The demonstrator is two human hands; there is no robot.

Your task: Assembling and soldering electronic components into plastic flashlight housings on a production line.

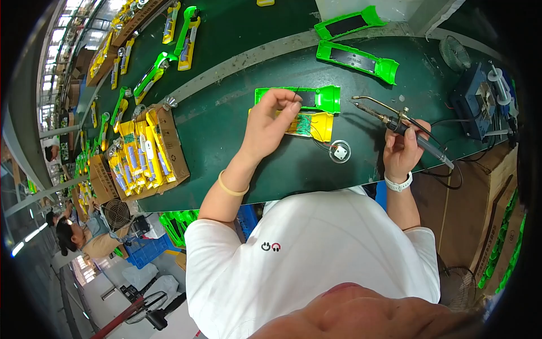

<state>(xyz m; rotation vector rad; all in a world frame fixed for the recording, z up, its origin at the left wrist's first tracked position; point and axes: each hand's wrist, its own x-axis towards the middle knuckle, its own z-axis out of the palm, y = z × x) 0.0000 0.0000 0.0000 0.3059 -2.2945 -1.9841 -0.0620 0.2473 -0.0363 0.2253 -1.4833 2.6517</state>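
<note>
My left hand [264, 131] is closed in a pinch over a green plastic housing half [328, 99], with a thin dark wire [298, 90] at its fingertips. Just below lies a yellow housing half [323, 127] holding a green circuit board [304, 125], partly covered by that hand. Wires run from it to a small round reflector with a white square LED piece [340, 152]. To the right, my right hand [401, 153] grips a soldering iron [397, 125] with a thin brass feed tube alongside. Its tip points left, apart from the housings.
Two green housing halves [361, 61] lie farther back. A blue soldering station [473, 104] with a solder spool [499, 83] stands at right. On the left, a carton [176, 141] holds several yellow housings. Assembled green-and-yellow lights [152, 76] line the far bench. A co-worker [84, 237] is at far left.
</note>
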